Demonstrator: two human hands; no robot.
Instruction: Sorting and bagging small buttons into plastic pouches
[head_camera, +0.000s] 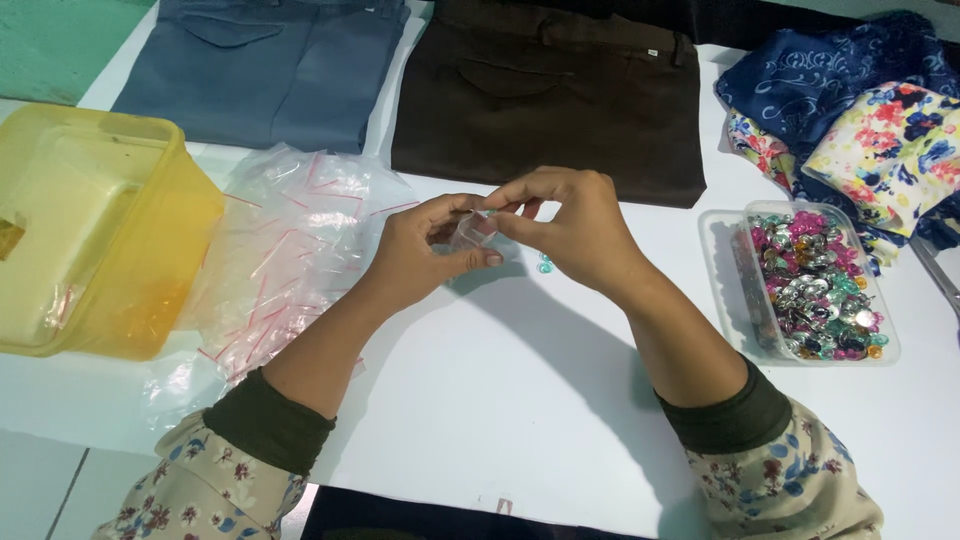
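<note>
Yellow tub (150, 290), blue trousers (265, 70), brown trousers (560, 100), floral fabrics (885, 150), multicoloured gems (815, 285).

1. We pinch a small bag (472, 230) of thin, clear, glossy plastic film.
2. The pile of bags (295, 240) beside us is the same crinkly, shiny film.
3. Our yellow tub (150, 290) is translucent, smooth plastic.
4. The clear tray (722, 290) holds glittering, foil-bright gems (815, 285).
5. The trousers (545, 95) are matt woven cloth; the table (500, 400) is smooth and white.
</note>
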